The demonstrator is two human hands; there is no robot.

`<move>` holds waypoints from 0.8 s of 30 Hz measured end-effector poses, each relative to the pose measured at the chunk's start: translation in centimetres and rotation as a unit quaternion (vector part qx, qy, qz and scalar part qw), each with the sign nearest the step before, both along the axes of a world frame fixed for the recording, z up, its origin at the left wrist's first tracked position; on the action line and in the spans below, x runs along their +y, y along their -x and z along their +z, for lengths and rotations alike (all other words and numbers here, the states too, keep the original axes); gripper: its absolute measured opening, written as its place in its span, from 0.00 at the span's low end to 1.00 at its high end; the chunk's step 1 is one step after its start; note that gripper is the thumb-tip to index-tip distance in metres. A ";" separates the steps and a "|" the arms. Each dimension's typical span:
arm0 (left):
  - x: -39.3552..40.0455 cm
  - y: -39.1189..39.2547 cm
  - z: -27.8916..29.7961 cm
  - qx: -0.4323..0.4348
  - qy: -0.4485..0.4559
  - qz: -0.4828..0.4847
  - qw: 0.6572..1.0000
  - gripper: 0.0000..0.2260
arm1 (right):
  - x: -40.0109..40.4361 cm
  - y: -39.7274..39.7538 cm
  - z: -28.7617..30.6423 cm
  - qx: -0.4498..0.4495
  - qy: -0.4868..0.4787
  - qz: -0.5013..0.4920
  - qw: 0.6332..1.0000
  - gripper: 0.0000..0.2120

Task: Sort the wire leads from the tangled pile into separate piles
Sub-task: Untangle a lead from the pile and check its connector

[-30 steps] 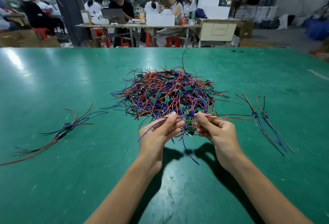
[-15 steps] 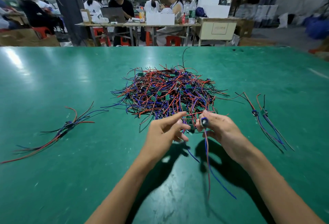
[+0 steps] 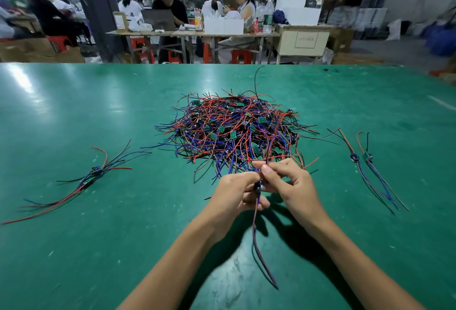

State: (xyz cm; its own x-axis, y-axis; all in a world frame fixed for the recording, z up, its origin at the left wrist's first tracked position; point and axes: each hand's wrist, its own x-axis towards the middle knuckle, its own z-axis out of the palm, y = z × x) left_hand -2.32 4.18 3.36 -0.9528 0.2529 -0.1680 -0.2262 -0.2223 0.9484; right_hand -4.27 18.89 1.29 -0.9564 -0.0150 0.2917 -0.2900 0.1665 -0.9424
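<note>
Green table (image 3: 74, 248): one wire lead (image 3: 256, 233) has just been pulled from the tangled pile (image 3: 234, 132), now pinched by left hand (image 3: 237, 193) and right hand (image 3: 288, 186), ready for sorting.

Both hands' fingers hide the held wire lead (image 3: 258, 187) at its small component. Beyond the tangled pile (image 3: 234, 132), the paper label (image 3: 306, 39) on the beige cabinet stays too blurred to read.

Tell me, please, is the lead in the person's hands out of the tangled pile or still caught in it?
Mostly out: the lead hangs free below both hands. Whether its upper end still touches the pile cannot be told.
</note>
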 end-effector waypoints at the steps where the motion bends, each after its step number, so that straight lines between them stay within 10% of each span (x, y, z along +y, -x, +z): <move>1: -0.1 0.1 -0.1 0.005 0.007 0.009 1.000 0.10 | 0.0 0.0 -0.1 0.007 -0.005 -0.011 1.000 0.07; 11: 0.1 -0.5 -0.8 0.099 0.104 0.086 0.986 0.07 | -1.3 -1.0 -0.3 0.019 -0.071 0.041 0.996 0.13; 24: 1.4 -1.2 -0.4 0.117 0.142 -0.027 0.983 0.08 | 0.2 1.4 0.8 -0.068 0.068 -0.172 0.980 0.15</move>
